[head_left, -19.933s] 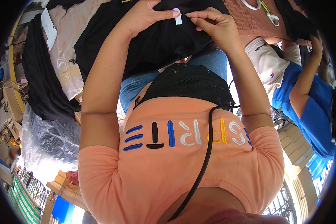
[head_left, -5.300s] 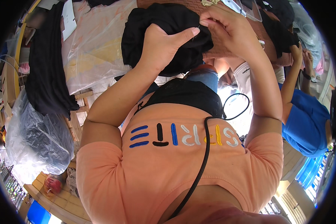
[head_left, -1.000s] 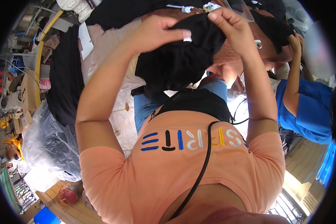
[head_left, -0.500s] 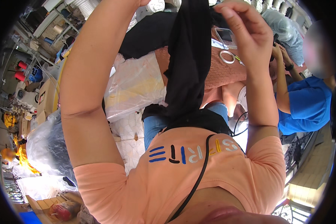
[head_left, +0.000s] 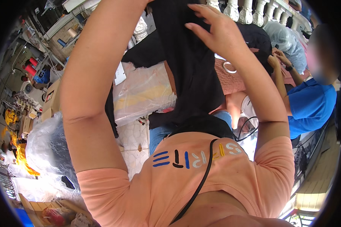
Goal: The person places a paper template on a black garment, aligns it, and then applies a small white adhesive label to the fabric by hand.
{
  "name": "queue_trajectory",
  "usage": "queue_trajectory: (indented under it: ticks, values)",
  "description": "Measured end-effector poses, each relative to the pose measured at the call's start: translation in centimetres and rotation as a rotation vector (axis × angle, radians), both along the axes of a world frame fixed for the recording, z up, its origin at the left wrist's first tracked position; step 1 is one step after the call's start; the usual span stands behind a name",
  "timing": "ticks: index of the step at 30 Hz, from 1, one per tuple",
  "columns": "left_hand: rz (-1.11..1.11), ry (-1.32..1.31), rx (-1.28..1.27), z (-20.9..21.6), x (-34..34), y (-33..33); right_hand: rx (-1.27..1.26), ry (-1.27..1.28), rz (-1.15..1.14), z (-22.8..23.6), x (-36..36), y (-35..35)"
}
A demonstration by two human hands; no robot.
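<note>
A long piece of black cloth [head_left: 182,64] hangs from the top edge of the view down to my lap. My left forearm [head_left: 106,49] reaches up past the top edge beside the cloth's upper end, so the left hand and whatever it grips are cut off. My right hand [head_left: 221,32] is raised at the cloth's right side with its fingers apart and nothing held in them. The fingertips are close against the cloth; whether they touch it I cannot tell.
A plastic-wrapped bundle [head_left: 144,90] lies left of the cloth. A white ring [head_left: 229,67] rests on the brown textured cover [head_left: 231,81]. More black cloth [head_left: 144,49] lies behind. At the right, a person in a blue shirt [head_left: 310,98] works on black cloth, near a bagged bundle [head_left: 284,41].
My right hand has moved left and down toward the hanging cloth, its fingers spreading. The cloth now spreads wider. My view has shifted, showing more of the white balusters.
</note>
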State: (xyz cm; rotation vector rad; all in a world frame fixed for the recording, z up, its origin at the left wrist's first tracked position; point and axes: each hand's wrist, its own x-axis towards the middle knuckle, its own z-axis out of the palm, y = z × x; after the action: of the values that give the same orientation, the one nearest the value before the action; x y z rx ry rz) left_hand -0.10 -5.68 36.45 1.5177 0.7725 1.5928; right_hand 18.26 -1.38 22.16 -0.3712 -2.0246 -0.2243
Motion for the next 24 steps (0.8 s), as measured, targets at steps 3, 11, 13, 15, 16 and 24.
queue_trajectory:
  ticks: [3, 11, 13, 15, 16, 24]
  values:
    - [-0.081, 0.015, -0.077, -0.8, 2.9, -0.7, -0.183, 0.039, 0.129, -2.1, -2.9, -0.4]
    - [0.298, 0.508, 0.069, -0.8, -3.2, -2.0, -0.502, -1.117, -0.085, -0.1, 1.2, -0.2]
    - [0.646, 1.035, 0.059, -1.8, -3.9, -3.0, -0.525, -0.978, -0.113, 2.7, 3.9, 0.7]
    - [0.53, 1.609, -0.126, -3.3, -5.9, -2.5, -0.559, -0.686, -0.194, 4.1, 7.5, 3.7]
    - [0.406, 1.796, -0.221, -4.1, -6.5, -2.5, -0.597, -0.45, -0.216, 4.4, 9.2, 5.2]
    - [0.155, 1.152, -0.181, -3.9, -9.1, -3.2, -0.912, -0.533, 0.166, 8.8, 11.9, 4.8]
